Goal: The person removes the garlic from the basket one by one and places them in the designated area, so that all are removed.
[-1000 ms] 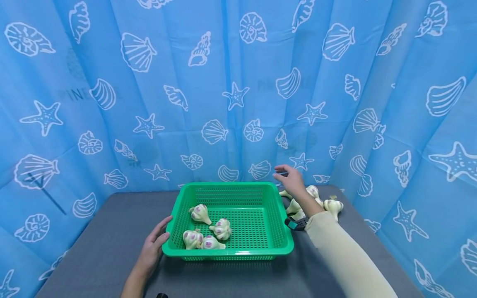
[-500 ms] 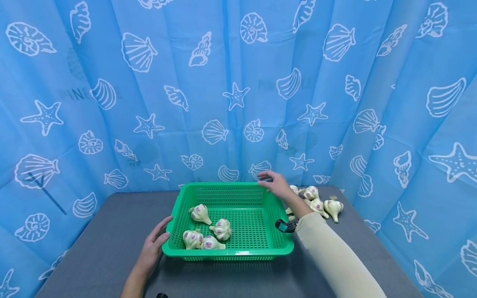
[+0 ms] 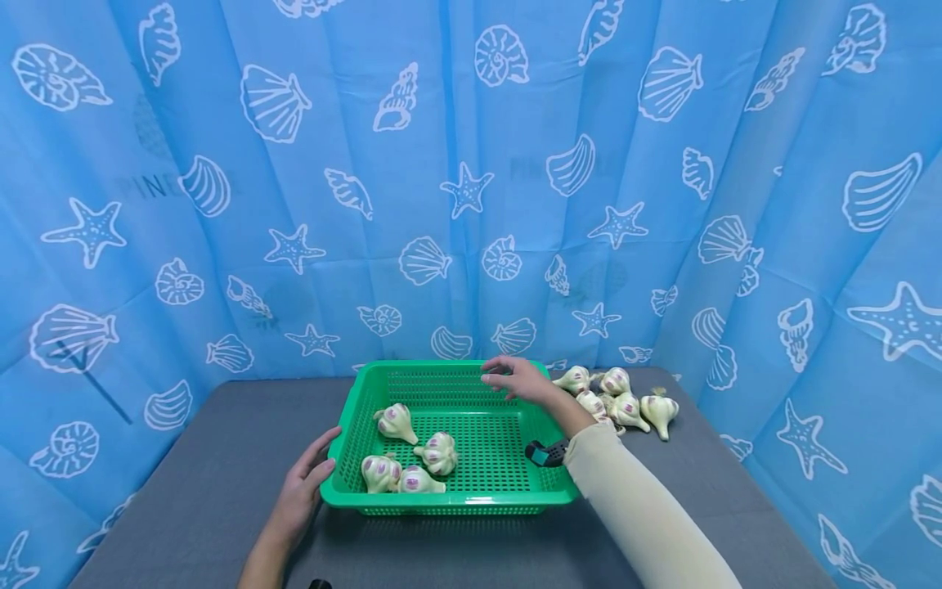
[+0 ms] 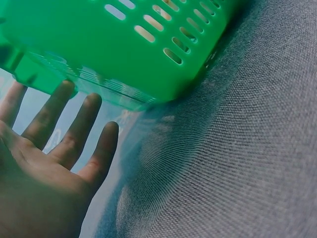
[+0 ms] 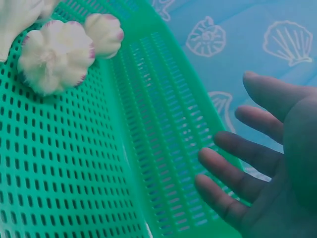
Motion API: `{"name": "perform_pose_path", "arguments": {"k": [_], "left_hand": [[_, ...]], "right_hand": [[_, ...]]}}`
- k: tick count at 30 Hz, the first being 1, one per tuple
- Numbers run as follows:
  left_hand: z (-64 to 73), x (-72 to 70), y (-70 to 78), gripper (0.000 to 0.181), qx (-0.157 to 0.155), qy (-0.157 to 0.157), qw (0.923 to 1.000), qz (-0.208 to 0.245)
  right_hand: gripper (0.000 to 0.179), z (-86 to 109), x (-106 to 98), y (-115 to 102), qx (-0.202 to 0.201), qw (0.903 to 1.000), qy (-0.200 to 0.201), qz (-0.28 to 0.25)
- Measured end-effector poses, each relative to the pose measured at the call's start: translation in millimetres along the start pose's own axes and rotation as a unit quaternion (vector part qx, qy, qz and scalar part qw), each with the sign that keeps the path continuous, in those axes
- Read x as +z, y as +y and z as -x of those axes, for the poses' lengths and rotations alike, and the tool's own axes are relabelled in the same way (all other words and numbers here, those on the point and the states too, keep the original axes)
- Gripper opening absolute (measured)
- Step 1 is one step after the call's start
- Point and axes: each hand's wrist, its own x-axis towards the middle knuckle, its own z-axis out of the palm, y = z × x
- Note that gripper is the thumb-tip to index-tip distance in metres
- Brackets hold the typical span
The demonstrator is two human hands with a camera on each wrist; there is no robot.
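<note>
A green plastic basket (image 3: 449,497) with slotted walls stands on the table. Inside it, toward the left, lie several garlic bulbs (image 3: 439,453), also in the right wrist view as garlic bulbs (image 5: 55,58). My left hand (image 3: 298,491) is at the basket's left rim, its fingers extended along the outside; the left wrist view has this hand (image 4: 59,148) spread beside the green wall. Over the basket's back right part is my right hand (image 3: 521,381), fingers loosely bent and holding nothing. In the right wrist view the right hand (image 5: 252,163) has its fingers apart, above the slotted side.
Right of the basket, a group of several more garlic bulbs (image 3: 625,409) lies on the grey tabletop (image 3: 184,491). A blue curtain (image 3: 456,204) with white shell prints hangs behind and beside the table. A dark wristband (image 3: 546,453) is on the right arm.
My right hand has moved left and lower, from above the garlic group to over the basket, so more of those bulbs show. The left hand and the basket have stayed put.
</note>
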Motion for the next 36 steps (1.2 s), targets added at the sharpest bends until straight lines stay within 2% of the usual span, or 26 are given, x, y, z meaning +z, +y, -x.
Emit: {"name": "perform_pose_path", "arguments": {"k": [9, 17, 27, 36], "left_hand": [[-1.3, -0.4, -1.8, 0.052, -0.011, 0.004, 0.9999, -0.003], [-0.9, -0.7, -1.4, 0.05, 0.003, 0.001, 1.0, 0.001], [0.6, -1.8, 0.6, 0.05, 0.023, -0.013, 0.9996, 0.01], [-0.5, -0.5, -0.3, 0.05, -0.002, 0.001, 1.0, 0.001]], "right_hand": [[0.047, -0.4, 16.0, -7.4, 0.03, 0.9936, -0.107, -0.021], [0.048, -3.9, 32.8, -11.4, 0.047, 0.9871, -0.153, -0.01], [0.047, -5.7, 50.0, -15.1, 0.069, 0.9737, -0.217, -0.003], [0.048, -5.9, 56.9, -16.3, 0.073, 0.9597, -0.269, 0.04]]}}
